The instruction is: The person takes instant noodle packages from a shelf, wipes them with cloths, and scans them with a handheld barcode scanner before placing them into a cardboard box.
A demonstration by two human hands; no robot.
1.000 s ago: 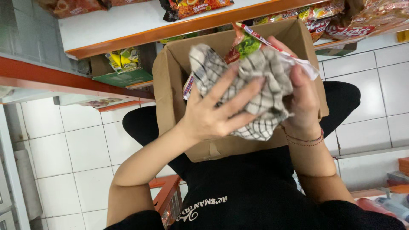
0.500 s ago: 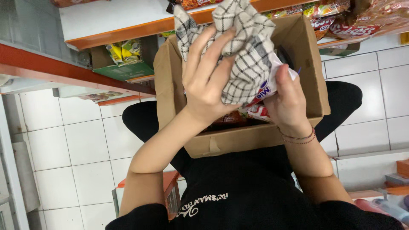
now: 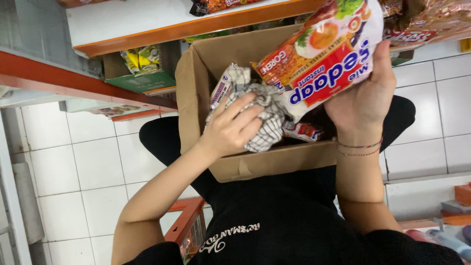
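An open brown cardboard box [image 3: 196, 93] rests on my lap, with several snack packets inside. My left hand [image 3: 230, 130] is closed on a crumpled white cloth with black checks [image 3: 267, 122], held over the box opening. My right hand [image 3: 365, 95] grips a large noodle packet [image 3: 324, 59], white, red and orange, lifted above the box's far right side. A small red packet [image 3: 304, 131] lies in the box under the cloth.
A white shelf with an orange edge [image 3: 171, 29] runs across the top, with packets on it. A green and yellow packet [image 3: 140, 61] sits on a lower shelf at left. White floor tiles [image 3: 73, 162] lie left. An orange basket frame [image 3: 189, 221] stands beside my leg.
The cloth was spread over both hands above the box. Now my left hand has bunched it low, and my right hand has raised a large noodle packet out of the box.
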